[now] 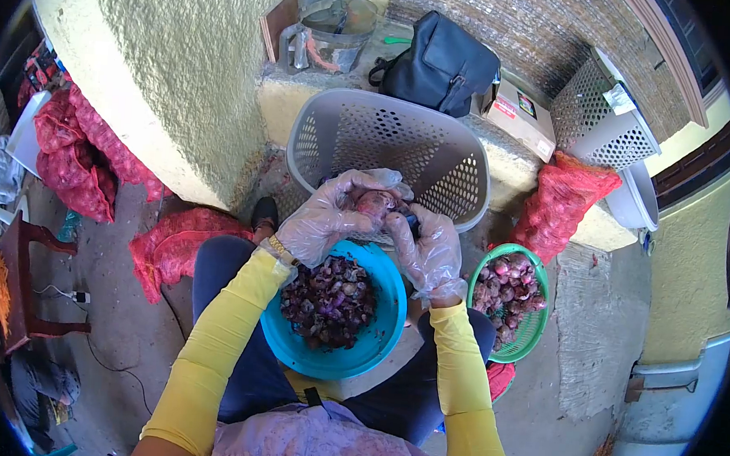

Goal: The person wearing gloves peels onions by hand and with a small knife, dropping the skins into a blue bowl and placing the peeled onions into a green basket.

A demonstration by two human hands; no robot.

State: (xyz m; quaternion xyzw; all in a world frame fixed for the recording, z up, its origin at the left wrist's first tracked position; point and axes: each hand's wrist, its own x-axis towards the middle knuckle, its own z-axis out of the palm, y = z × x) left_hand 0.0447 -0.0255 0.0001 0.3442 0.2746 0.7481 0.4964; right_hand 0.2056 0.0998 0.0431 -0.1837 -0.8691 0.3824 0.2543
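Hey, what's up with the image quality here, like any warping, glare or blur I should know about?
Head view: strong fisheye bending toward the dark rounded edges; the textured wall at upper left is brightly lit; shine on the clear gloves blurs finger detail on the left hand and right hand; the basket reads clearly.

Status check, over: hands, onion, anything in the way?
Left hand gripping red onion; right hand close against it, grip unclear. Blue basin nearer the body. Grey basket close ahead, could crowd forward moves.
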